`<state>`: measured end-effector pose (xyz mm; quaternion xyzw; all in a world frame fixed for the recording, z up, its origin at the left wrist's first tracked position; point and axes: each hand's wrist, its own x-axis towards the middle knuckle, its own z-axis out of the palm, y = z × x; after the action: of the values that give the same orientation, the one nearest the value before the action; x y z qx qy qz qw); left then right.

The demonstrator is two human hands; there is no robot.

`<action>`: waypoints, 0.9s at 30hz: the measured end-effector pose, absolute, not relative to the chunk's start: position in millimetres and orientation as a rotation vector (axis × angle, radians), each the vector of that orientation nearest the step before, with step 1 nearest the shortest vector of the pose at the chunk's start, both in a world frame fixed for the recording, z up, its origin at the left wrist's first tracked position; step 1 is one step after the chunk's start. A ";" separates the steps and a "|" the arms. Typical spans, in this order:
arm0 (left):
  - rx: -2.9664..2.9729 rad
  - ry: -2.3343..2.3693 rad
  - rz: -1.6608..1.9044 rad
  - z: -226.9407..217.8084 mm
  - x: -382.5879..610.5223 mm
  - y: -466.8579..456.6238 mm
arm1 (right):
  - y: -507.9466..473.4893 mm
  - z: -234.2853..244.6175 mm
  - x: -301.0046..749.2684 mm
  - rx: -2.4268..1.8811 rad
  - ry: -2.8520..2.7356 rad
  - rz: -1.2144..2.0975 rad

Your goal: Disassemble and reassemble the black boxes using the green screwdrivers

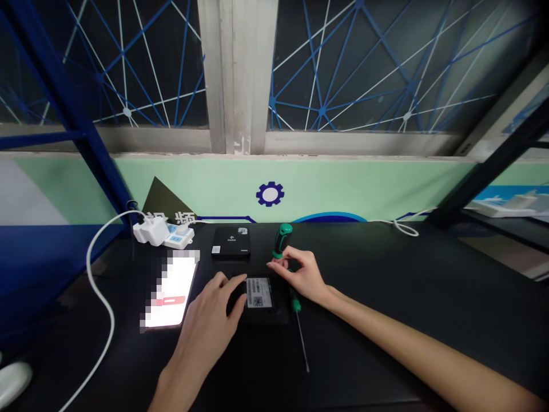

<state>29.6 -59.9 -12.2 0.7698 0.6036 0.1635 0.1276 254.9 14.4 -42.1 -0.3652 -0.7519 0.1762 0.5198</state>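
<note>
A small black box (269, 313) lies upside down on the black table (386, 297), with a white label (258, 292) facing up. My left hand (206, 323) lies flat on the box's near-left part, fingers stretched out. My right hand (302, 274) is pinched around a green-handled screwdriver (283, 234). It stands upright at the box's far right corner. A second, thinner screwdriver (301, 335) lies on the table just right of the box, under my right wrist.
A second black box (230, 241) sits right side up behind the first. A lit phone (169, 292) lies to the left. Behind it is a white power strip (178, 236) with a charger and a white cable (100, 297). A blue frame post stands at the left.
</note>
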 end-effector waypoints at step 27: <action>2.328 1.610 0.517 -28.1 22.5 -58.3 | 13.7 -41.4 255.5 -0.796 -1.695 0.488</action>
<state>22.5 -58.3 -28.1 0.8021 0.5546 0.1780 0.1318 255.5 13.7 -41.4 -0.3388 -0.7213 0.2077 0.5672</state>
